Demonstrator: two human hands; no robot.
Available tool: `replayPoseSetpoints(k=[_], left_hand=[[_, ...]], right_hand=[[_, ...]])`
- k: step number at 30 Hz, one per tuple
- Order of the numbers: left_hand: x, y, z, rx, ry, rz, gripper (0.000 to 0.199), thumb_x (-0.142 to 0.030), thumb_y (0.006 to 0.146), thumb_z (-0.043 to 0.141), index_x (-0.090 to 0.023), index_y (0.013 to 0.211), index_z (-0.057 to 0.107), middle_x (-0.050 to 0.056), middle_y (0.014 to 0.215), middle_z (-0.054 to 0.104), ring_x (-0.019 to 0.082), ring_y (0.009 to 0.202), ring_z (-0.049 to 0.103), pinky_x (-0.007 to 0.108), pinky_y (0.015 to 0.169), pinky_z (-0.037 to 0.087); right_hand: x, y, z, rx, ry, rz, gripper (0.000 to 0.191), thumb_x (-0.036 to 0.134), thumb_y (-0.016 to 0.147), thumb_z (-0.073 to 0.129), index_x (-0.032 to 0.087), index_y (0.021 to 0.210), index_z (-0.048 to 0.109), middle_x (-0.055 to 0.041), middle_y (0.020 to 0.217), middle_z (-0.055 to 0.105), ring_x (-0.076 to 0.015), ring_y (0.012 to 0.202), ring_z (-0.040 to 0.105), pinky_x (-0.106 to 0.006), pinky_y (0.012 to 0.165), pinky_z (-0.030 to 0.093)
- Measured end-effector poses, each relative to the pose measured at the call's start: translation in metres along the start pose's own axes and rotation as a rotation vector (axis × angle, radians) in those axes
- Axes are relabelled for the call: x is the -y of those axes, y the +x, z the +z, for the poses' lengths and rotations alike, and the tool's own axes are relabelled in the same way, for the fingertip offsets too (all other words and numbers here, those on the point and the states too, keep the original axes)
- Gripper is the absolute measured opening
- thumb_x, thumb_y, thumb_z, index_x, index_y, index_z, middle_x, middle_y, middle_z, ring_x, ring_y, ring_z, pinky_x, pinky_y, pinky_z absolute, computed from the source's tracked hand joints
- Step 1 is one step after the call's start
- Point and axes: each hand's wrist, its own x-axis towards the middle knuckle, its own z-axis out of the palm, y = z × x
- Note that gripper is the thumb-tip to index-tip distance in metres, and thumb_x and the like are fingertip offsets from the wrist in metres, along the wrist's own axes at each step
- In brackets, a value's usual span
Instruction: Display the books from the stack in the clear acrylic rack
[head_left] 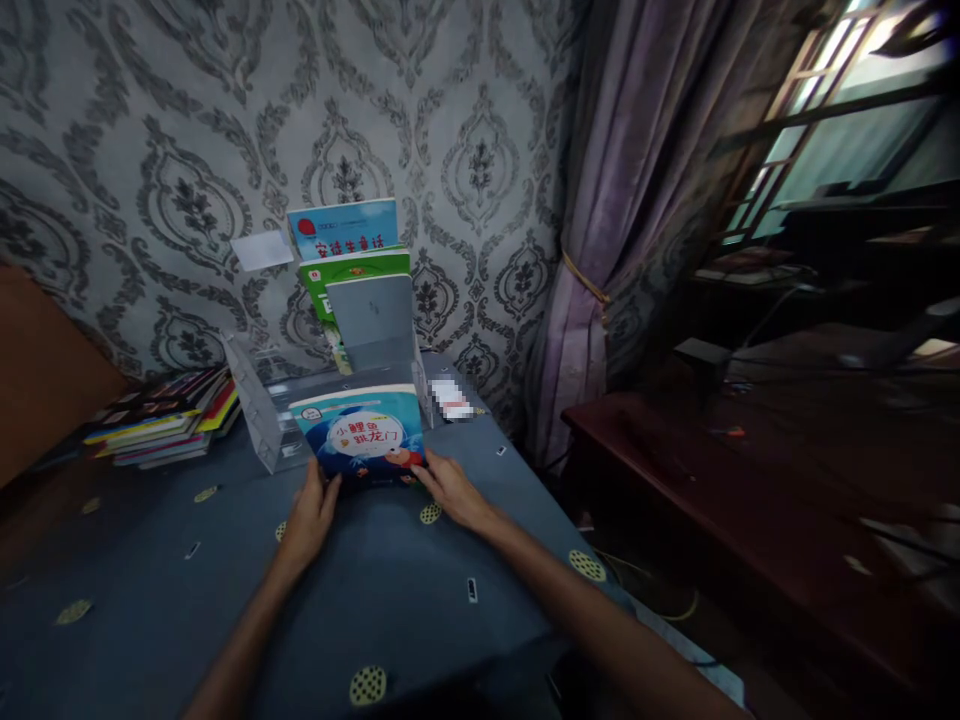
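Observation:
A blue picture book (367,430) with red Chinese lettering stands nearly upright, its cover facing me. My left hand (311,505) grips its lower left edge, and my right hand (450,488) grips its lower right edge. Just behind it is a clear stepped book rack (259,410), partly hidden by the blue book. On the rack's upper tiers stand a light-blue book (345,225) at the back and a green book (356,265) in front of it. A grey transparent panel (375,315) shows before the green book.
A stack of books (161,425) lies left of the rack on the dark patterned cloth (225,590). A blurred-out small item (451,398) sits to the right. Beyond the table's right edge stand a tied curtain (577,330) and a dark red table (712,500).

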Motion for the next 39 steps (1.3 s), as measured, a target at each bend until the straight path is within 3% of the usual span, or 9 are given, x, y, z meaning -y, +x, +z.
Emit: replayPoseSetpoints(k=[5, 12, 19, 27, 33, 39], left_hand=[[-0.003, 0.0, -0.001, -0.034, 0.038, 0.001, 0.03, -0.049, 0.093, 0.045, -0.021, 0.104, 0.046, -0.001, 0.075, 0.056, 0.02, 0.066, 0.059, 0.032, 0.065, 0.047], [-0.013, -0.001, 0.01, -0.096, 0.027, -0.03, 0.029, -0.044, 0.096, 0.042, -0.021, 0.113, 0.048, 0.004, 0.084, 0.064, 0.023, 0.075, 0.065, 0.034, 0.07, 0.048], [-0.03, 0.032, 0.011, -0.158, 0.134, 0.011, 0.021, -0.035, 0.095, 0.042, -0.02, 0.108, 0.049, 0.002, 0.072, 0.061, 0.022, 0.066, 0.062, 0.03, 0.062, 0.042], [-0.074, 0.115, -0.027, -0.294, 0.207, 0.212, 0.016, -0.027, 0.095, 0.047, -0.018, 0.107, 0.052, 0.005, 0.077, 0.062, 0.024, 0.072, 0.063, 0.034, 0.071, 0.047], [-0.104, 0.175, -0.072, -0.447, 0.133, 0.477, 0.025, -0.042, 0.101, 0.047, -0.018, 0.109, 0.053, 0.006, 0.091, 0.066, 0.023, 0.09, 0.068, 0.039, 0.089, 0.052], [-0.114, 0.201, -0.097, -0.473, 0.096, 0.614, 0.045, -0.054, 0.1, 0.048, -0.015, 0.122, 0.052, 0.01, 0.108, 0.067, 0.026, 0.106, 0.067, 0.051, 0.102, 0.05]], right_hand=[[-0.001, -0.001, 0.005, -0.178, -0.054, -0.003, 0.018, 0.031, 0.098, 0.049, 0.021, 0.11, 0.057, -0.0054, 0.093, 0.068, -0.0209, 0.085, 0.064, -0.031, 0.081, 0.048], [-0.005, 0.003, 0.014, -0.28, -0.052, -0.043, 0.018, 0.034, 0.096, 0.048, 0.023, 0.102, 0.06, -0.0045, 0.085, 0.066, -0.0207, 0.075, 0.06, -0.031, 0.072, 0.048], [-0.002, 0.029, 0.003, -0.351, -0.11, -0.081, 0.018, 0.038, 0.096, 0.045, 0.023, 0.089, 0.054, -0.0012, 0.073, 0.056, -0.0186, 0.064, 0.053, -0.029, 0.063, 0.042], [0.033, 0.105, -0.052, -0.461, -0.221, -0.274, 0.017, 0.037, 0.095, 0.047, 0.022, 0.089, 0.051, 0.0003, 0.072, 0.055, -0.0167, 0.065, 0.05, -0.027, 0.064, 0.04], [0.071, 0.163, -0.096, -0.525, -0.236, -0.516, 0.019, 0.04, 0.097, 0.048, 0.022, 0.097, 0.053, -0.0006, 0.078, 0.057, -0.0183, 0.069, 0.052, -0.031, 0.069, 0.046], [0.095, 0.186, -0.114, -0.531, -0.228, -0.641, 0.022, 0.042, 0.099, 0.046, 0.023, 0.105, 0.056, -0.0024, 0.083, 0.061, -0.0205, 0.076, 0.057, -0.036, 0.077, 0.052]])
